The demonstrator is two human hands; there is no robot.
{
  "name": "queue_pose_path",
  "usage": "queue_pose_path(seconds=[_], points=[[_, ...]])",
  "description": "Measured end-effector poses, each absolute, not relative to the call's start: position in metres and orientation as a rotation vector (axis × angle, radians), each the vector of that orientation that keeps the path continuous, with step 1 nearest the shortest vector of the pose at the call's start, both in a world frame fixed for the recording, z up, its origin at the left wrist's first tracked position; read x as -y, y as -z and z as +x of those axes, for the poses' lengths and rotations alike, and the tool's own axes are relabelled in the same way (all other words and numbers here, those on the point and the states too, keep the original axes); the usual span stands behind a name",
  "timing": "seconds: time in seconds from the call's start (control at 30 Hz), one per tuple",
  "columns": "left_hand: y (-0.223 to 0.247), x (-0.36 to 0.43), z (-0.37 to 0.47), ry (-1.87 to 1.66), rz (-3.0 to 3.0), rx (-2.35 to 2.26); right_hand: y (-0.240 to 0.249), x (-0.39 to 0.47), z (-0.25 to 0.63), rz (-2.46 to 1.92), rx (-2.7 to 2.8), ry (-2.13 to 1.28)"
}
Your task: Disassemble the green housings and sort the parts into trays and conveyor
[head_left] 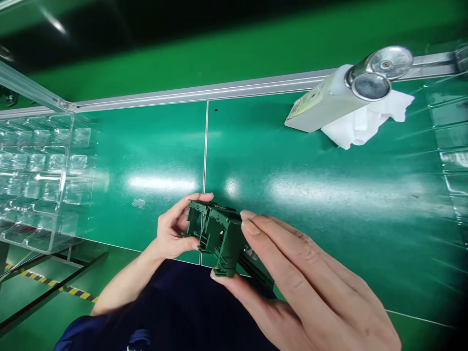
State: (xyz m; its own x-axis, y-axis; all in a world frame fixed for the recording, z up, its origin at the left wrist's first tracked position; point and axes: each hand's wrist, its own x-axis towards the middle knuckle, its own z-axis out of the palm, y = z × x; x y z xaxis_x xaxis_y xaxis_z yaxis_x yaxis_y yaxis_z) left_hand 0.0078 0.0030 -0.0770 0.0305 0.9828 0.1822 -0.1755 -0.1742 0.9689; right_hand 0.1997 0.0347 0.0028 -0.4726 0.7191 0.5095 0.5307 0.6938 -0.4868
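Note:
Dark green plastic housings with slots and ribs are held up near the table's front edge, in front of the dark blue clothing. My left hand grips their left end, with the thumb below and the fingers behind. On the right side, my right hand holds the larger block between the thumb at its bottom corner and the fingertips at its top corner. Behind the right fingers another dark green part with some metal shows, partly hidden. Whether the pieces are joined cannot be told.
Clear plastic trays are stacked on the left, and more clear trays stand at the right edge. A white bottle with a metal top leans near the back rail, beside crumpled white tissue. The tabletop is green.

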Motion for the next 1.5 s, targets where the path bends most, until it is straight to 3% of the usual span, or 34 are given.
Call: queue_pose_path(seconds=[0.43, 0.93, 1.23, 1.5], points=[[0.056, -0.013, -0.005, -1.35, 1.76, -1.124, 0.018, -0.027, 0.213, -0.966, 2.125, -0.689], [0.068, -0.003, -0.005, -1.269, 1.52, -1.134, 0.014, -0.022, 0.205, -1.116, 2.074, -0.808], [0.007, -0.006, 0.003, -1.241, 2.33, -1.363, 0.047, -0.033, 0.21, -0.781, 1.497, -1.487], [-0.006, -0.004, 0.003, -1.041, 2.38, -1.34, 0.058, -0.029, 0.208, -0.755, 1.482, -1.45]])
